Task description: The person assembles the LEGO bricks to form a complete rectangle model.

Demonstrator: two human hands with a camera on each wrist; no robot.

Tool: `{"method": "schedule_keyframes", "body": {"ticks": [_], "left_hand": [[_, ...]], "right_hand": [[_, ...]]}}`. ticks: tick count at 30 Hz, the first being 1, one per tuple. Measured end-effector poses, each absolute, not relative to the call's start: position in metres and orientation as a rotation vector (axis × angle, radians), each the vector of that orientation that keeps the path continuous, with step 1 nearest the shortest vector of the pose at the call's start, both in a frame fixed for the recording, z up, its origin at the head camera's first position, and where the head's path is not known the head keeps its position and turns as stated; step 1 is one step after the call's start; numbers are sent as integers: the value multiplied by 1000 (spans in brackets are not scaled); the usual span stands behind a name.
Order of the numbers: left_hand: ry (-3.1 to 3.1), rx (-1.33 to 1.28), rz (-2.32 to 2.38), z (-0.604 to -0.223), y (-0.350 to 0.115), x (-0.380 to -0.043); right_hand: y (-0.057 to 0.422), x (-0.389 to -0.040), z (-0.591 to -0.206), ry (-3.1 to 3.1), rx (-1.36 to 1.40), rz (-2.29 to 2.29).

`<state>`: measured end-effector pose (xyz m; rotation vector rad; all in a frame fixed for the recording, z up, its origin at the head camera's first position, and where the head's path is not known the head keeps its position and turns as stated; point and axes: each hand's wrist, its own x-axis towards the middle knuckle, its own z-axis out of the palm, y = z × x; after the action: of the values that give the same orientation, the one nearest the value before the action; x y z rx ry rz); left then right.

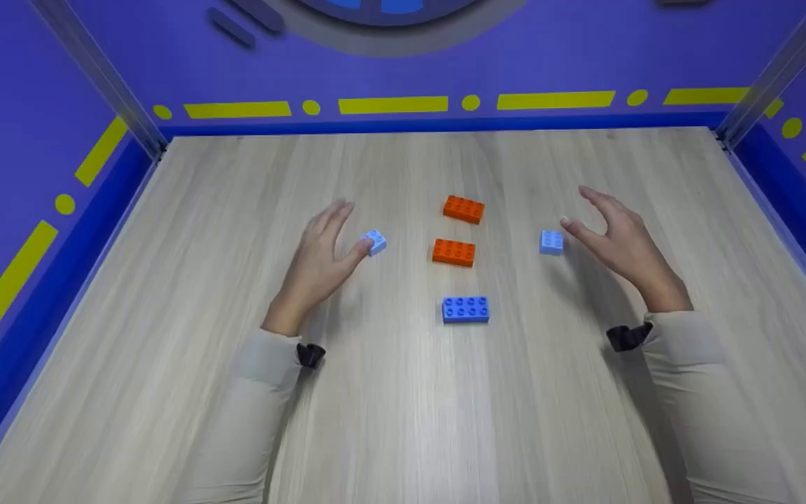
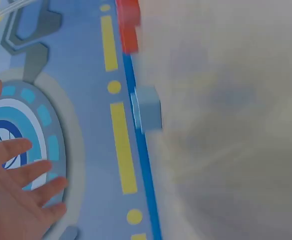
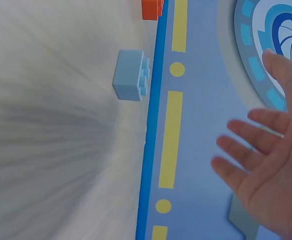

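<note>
My left hand is held above the table with its fingers extended, holding nothing. Next to its thumb, in the head view, lies a small light-blue toy brick; the left wrist view shows that brick on the table, apart from the hand. On the other side, my right hand is raised, fingers spread and palm free. Just left of its thumb stands a second small light-blue brick, seen also in the right wrist view as a studded brick away from the fingers.
Between the hands, two orange bricks and a larger blue brick form a loose column on the wooden table. Blue-purple walls with yellow marks enclose the back and sides.
</note>
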<state>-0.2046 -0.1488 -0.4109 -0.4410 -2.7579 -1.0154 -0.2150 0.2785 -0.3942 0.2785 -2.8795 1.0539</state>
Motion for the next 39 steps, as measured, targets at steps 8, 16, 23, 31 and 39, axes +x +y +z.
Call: {"method": "schedule_keyframes", "body": {"ticks": [8,16,23,31,39], "left_hand": [[-2748,-546,-1471,-424,-126,-199],[-2856,-782,-1688,-437,-101,-192],[-2911,-874,-1727,-443,-82,-190],[-2931,-904,-1762,-451,-73,-189],[-2954,-925,-1762,-456,-65,-189]], "right_hand": [[264,-229,-401,-2995,509,1224],[231,-246,-410,-3059,655,1260],[206,-255,-413,-3126,696,1201],[190,-262,-418,-3141,780,1214],[178,-264,-422,-3148,819,1230]]}}
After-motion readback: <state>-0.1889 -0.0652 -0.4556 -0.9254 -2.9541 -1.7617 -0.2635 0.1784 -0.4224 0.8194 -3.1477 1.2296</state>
